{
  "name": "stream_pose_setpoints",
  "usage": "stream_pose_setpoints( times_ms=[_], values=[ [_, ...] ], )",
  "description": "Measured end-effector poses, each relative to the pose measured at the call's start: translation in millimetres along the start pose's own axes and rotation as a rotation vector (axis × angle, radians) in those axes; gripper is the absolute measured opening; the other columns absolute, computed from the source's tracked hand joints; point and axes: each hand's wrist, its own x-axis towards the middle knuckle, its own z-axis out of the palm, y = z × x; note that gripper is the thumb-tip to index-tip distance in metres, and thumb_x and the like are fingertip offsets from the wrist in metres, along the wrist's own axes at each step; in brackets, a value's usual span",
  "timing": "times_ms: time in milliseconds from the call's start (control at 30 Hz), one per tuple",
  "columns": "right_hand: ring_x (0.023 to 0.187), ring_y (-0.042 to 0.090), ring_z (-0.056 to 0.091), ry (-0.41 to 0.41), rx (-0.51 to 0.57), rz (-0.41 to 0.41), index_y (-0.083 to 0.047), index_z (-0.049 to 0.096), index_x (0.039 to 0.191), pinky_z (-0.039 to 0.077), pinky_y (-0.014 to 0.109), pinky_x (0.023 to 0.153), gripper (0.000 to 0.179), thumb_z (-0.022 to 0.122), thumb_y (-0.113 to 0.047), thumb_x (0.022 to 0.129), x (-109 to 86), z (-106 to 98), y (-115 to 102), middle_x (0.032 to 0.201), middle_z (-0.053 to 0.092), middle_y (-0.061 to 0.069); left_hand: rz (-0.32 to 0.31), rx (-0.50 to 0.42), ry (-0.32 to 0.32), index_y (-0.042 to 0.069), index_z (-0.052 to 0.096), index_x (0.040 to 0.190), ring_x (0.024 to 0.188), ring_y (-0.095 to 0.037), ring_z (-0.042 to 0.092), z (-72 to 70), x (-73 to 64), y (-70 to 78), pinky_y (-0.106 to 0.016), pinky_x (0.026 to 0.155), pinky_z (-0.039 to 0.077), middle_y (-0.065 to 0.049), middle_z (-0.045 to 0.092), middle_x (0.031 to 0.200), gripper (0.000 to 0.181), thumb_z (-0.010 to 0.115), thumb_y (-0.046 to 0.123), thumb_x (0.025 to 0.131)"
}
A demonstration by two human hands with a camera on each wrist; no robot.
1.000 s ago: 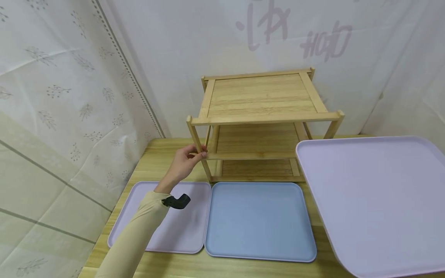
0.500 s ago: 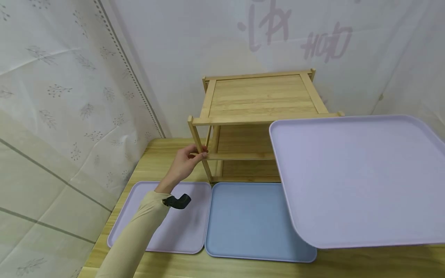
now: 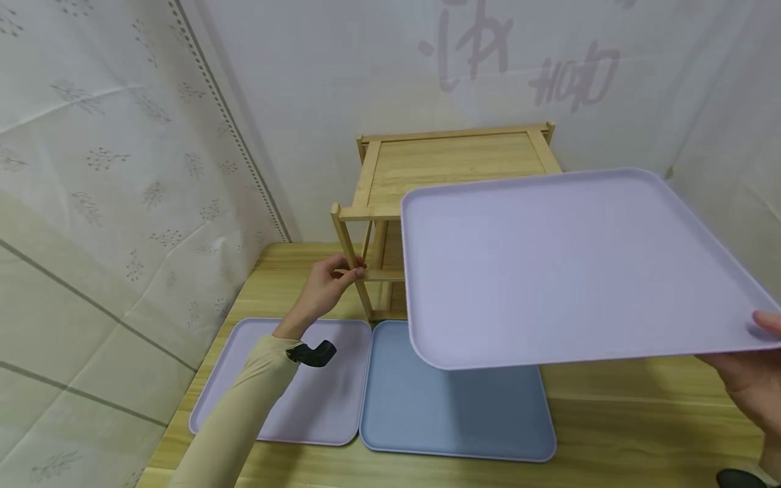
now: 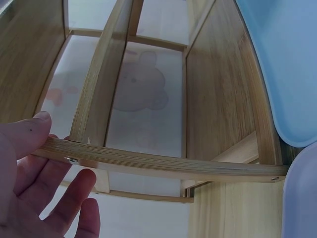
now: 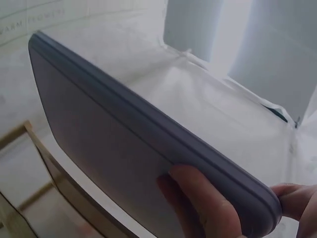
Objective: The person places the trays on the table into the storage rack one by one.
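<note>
My right hand (image 3: 747, 379) grips a lilac tray (image 3: 567, 271) by its near right corner, thumb on top and fingers beneath, as the right wrist view also shows. The tray is raised off the table, in front of the right part of a three-tier wooden shelf (image 3: 451, 163), hiding much of its lower levels. At the shelf's front left post my left hand (image 3: 326, 285) holds the frame near the middle level. In the left wrist view its thumb and fingers (image 4: 74, 193) lie on either side of the post (image 4: 148, 163).
On the wooden table (image 3: 641, 420) a blue tray (image 3: 427, 400) lies before the shelf, partly under the raised tray. Beside it, to the left, lies another lilac tray (image 3: 323, 400), partly behind my left forearm. Patterned curtains (image 3: 122, 169) hang at the left and back.
The raised lilac tray has moved left and up, from the right side to in front of the shelf. My right hand has come into view. The left hand stays on the post.
</note>
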Motion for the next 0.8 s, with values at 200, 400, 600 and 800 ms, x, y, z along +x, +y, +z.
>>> stream_pose_setpoints(
  times_ms=[200, 400, 600, 800],
  values=[
    [0.146, 0.039, 0.016, -0.229, 0.108, 0.243, -0.010, 0.004, 0.156, 0.013, 0.055, 0.115, 0.061, -0.012, -0.023, 0.098, 33.6, 30.7, 35.6, 0.161, 0.012, 0.020, 0.002, -0.041, -0.004, 0.001, 0.067, 0.110, 0.105, -0.027, 0.059, 1.0, 0.3, 0.2, -0.041, 0.089, 0.048, -0.017, 0.070, 0.109, 0.022, 0.065, 0.014, 0.093],
    [0.144, 0.038, 0.026, -0.195, 0.012, 0.270, -0.011, 0.002, 0.156, 0.022, 0.053, 0.115, 0.061, -0.014, -0.017, 0.097, 48.9, 35.9, 49.4, 0.161, 0.016, 0.016, -0.013, -0.008, 0.005, -0.002, 0.065, 0.111, 0.103, -0.032, 0.061, 1.2, -0.1, -1.0, -0.034, 0.084, 0.049, -0.021, 0.066, 0.110, 0.021, 0.062, 0.010, 0.094],
    [0.145, 0.037, 0.023, -0.174, -0.005, 0.235, -0.013, -0.002, 0.155, 0.022, 0.056, 0.113, 0.058, -0.011, -0.010, 0.098, 63.6, 35.7, 65.8, 0.163, 0.010, 0.012, 0.008, -0.010, 0.036, -0.005, 0.065, 0.097, 0.093, -0.027, 0.065, 0.5, -1.7, 1.6, -0.024, 0.077, 0.051, -0.021, 0.066, 0.102, 0.012, 0.058, 0.004, 0.092],
    [0.145, 0.038, 0.024, -0.162, -0.001, 0.215, -0.015, -0.001, 0.156, 0.024, 0.057, 0.111, 0.057, -0.007, -0.007, 0.100, 78.0, 32.5, 76.8, 0.163, 0.010, 0.012, 0.029, -0.010, 0.032, -0.004, 0.065, 0.113, 0.093, -0.024, 0.063, 0.0, -2.9, 2.1, -0.026, 0.077, 0.052, -0.022, 0.067, 0.109, 0.024, 0.059, 0.005, 0.093]
  ],
)
